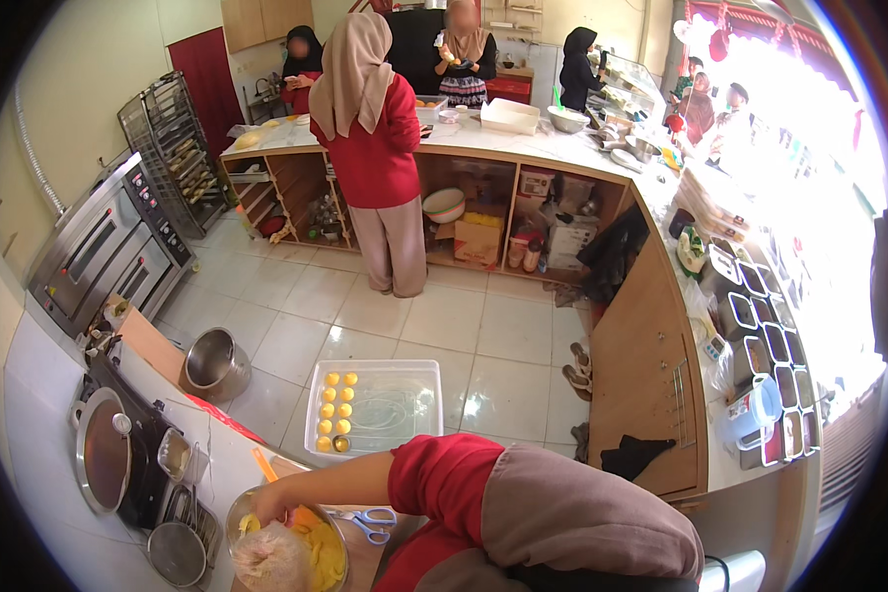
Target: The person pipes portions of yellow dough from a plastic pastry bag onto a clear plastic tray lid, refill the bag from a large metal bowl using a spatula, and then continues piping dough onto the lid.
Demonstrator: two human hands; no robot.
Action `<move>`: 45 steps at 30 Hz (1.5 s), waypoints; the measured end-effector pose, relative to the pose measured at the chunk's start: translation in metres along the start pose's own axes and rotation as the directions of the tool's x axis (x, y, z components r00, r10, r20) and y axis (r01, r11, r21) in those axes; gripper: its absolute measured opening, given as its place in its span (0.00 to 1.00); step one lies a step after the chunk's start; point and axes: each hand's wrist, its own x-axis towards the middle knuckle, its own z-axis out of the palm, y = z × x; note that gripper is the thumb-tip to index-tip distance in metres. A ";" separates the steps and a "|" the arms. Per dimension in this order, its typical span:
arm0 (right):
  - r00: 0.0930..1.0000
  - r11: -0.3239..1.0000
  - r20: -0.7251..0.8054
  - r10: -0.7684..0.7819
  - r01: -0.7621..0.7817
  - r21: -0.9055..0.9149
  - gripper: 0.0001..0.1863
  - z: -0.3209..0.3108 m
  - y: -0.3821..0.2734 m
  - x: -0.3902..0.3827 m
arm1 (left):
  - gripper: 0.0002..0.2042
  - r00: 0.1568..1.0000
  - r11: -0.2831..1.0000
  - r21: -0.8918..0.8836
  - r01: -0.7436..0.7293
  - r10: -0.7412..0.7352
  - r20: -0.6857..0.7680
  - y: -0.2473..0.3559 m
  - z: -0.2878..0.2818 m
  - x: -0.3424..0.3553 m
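My right arm, in a red sleeve, crosses the lower part of the view toward a round metal bowl (pixel 343 563) at the lower left. My right hand (pixel 278 498) is over the bowl with its fingers curled down; what they grip is too small to make out. Soft yellow dough (pixel 324 558) fills part of the bowl. Crumpled clear plastic (pixel 266 560) covers its near side; it may wrap my left hand, whose fingers I cannot make out. An orange handle (pixel 262 463) sticks up at the bowl's far rim. Scissors with blue handles (pixel 370 526) lie beside the bowl.
A white tray (pixel 405 375) beyond my arm holds yellow balls in two rows and a small round metal piece (pixel 341 444). A steel pot (pixel 217 363), an oven (pixel 113 247) and a rack (pixel 173 148) stand left. A person in red (pixel 370 148) stands at the far counter (pixel 479 138).
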 end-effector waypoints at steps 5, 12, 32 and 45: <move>0.997 0.978 -0.043 0.071 -0.061 0.198 0.15 -0.001 0.015 0.018 | 0.03 0.973 0.895 0.421 -0.149 0.208 -0.098 -0.087 -0.018 -0.015; 0.993 0.994 -0.059 0.103 -0.100 0.050 0.05 0.002 0.023 0.013 | 0.06 0.993 0.885 0.465 -0.010 0.063 -0.097 0.026 0.004 0.009; 0.993 0.992 -0.030 0.113 -0.111 0.065 0.05 0.010 0.029 0.011 | 0.11 0.960 0.797 0.604 -0.017 0.182 -0.213 0.038 0.009 0.002; 0.991 0.991 -0.072 0.110 -0.104 0.083 0.06 0.011 0.024 0.008 | 0.09 0.942 0.889 0.445 0.111 0.049 -0.333 0.027 0.005 0.000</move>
